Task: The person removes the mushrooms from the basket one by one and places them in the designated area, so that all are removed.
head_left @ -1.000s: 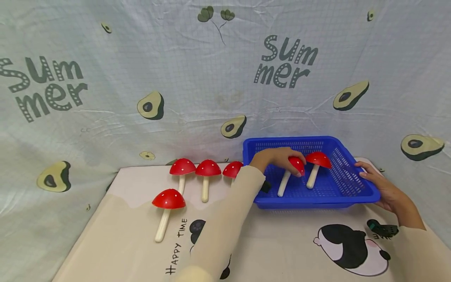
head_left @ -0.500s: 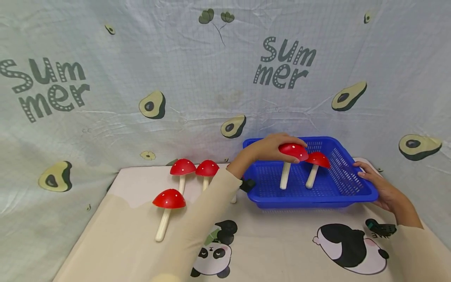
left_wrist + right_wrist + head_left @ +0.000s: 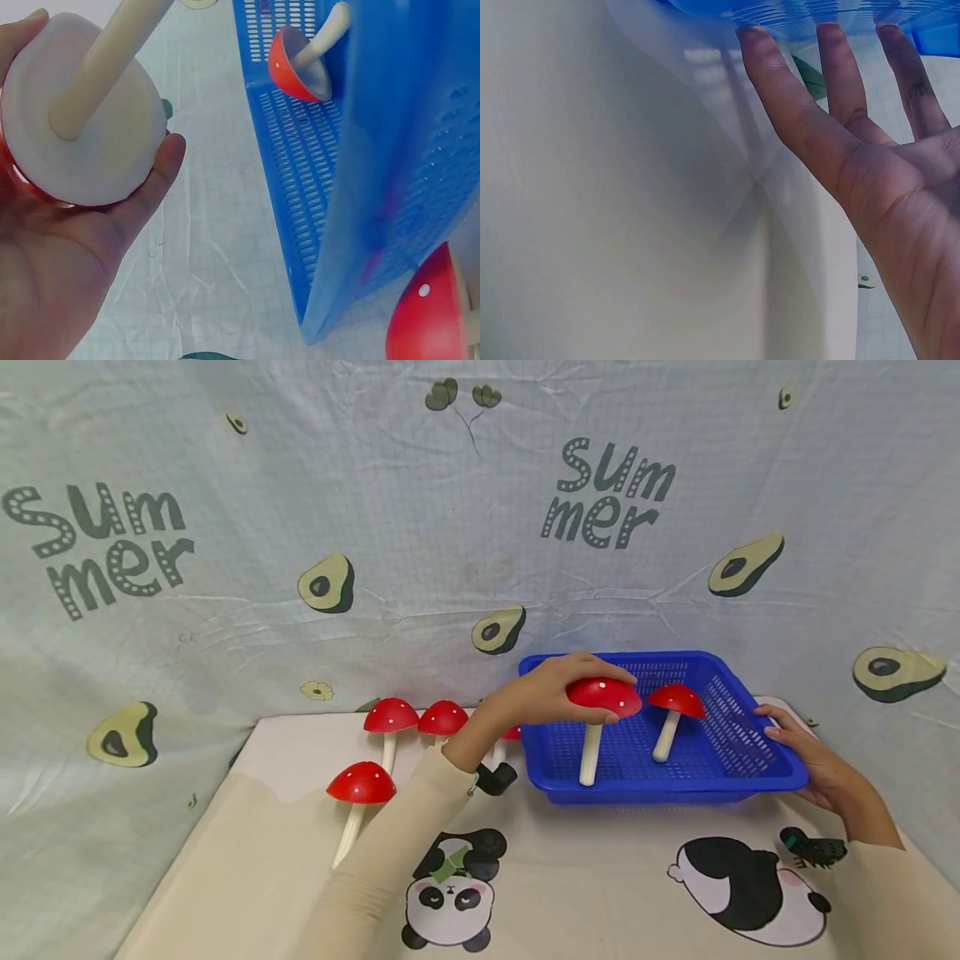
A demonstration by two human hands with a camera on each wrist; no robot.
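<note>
My left hand (image 3: 558,689) grips a toy mushroom (image 3: 603,696) by its white-dotted red cap. The pale stem hangs down over the left part of the blue plastic basket (image 3: 637,787). In the left wrist view, fingers and thumb wrap the edge of the cap, and its flat white underside (image 3: 127,150) faces the camera. A second mushroom (image 3: 677,697) lies inside the basket, right of the held one. My right hand (image 3: 817,764) holds the basket's right rim. Seen from the right wrist, several fingertips (image 3: 761,41) press on the basket's outer side.
Several more toy mushrooms (image 3: 362,783) lie on the cloth-covered table (image 3: 585,885) to the left of the basket, some partly behind my left arm. A pale printed curtain (image 3: 405,568) stands behind the table. A small black device (image 3: 497,778) sits at my left wrist.
My left hand has raised the toy mushroom from the basket floor and shifted it left and nearer. The right hand and the other mushroom have stayed in place.
</note>
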